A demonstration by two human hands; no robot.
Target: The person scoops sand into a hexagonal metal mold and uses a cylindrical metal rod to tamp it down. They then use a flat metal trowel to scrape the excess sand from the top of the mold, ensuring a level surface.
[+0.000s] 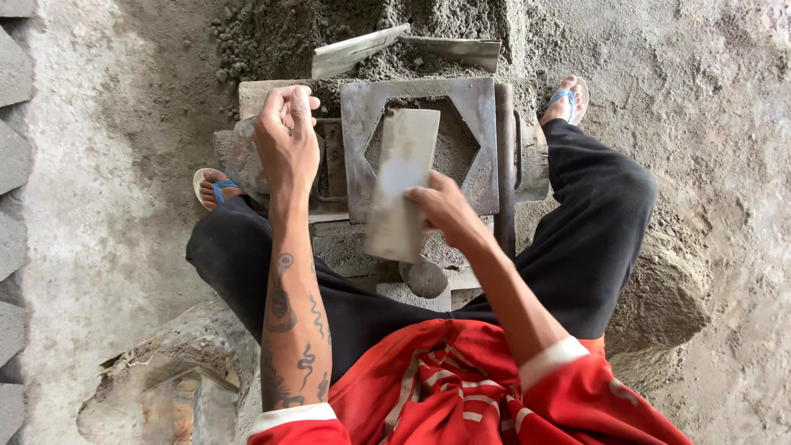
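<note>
Head view, looking down on a seated person at a paving-block press. Nearest the camera are the red shirt with white cuffs (pixel 461 387) and the black trousers (pixel 577 247), knees spread to either side of the work. Between the knees lies a small round grey lump (pixel 425 279) on a grey block. The right hand (pixel 441 210) grasps the near end of a flat metal plate (pixel 401 185), fingers wrapped over its edge; the plate lies lengthwise and slightly tilted across the hexagonal opening of the steel mould (pixel 474 107), covering the left and middle of the opening. Grey cement mix (pixel 457 144) shows in the uncovered right part of the hexagon. The left hand (pixel 286 136), forearm tattooed, is closed, its fingers curled at the far left edge of the press, just beside the mould frame; what it grips cannot be told. A vertical steel bar (pixel 504 165) runs along the mould's right side. Both feet in blue-strapped sandals flank the press: the left foot (pixel 216 188) and the right foot (pixel 566 99). Beyond the mould, a trowel-like metal blade (pixel 358 49) rests on a heap of damp grey mix (pixel 280 33). Finished grey blocks (pixel 12 156) line the left margin
</note>
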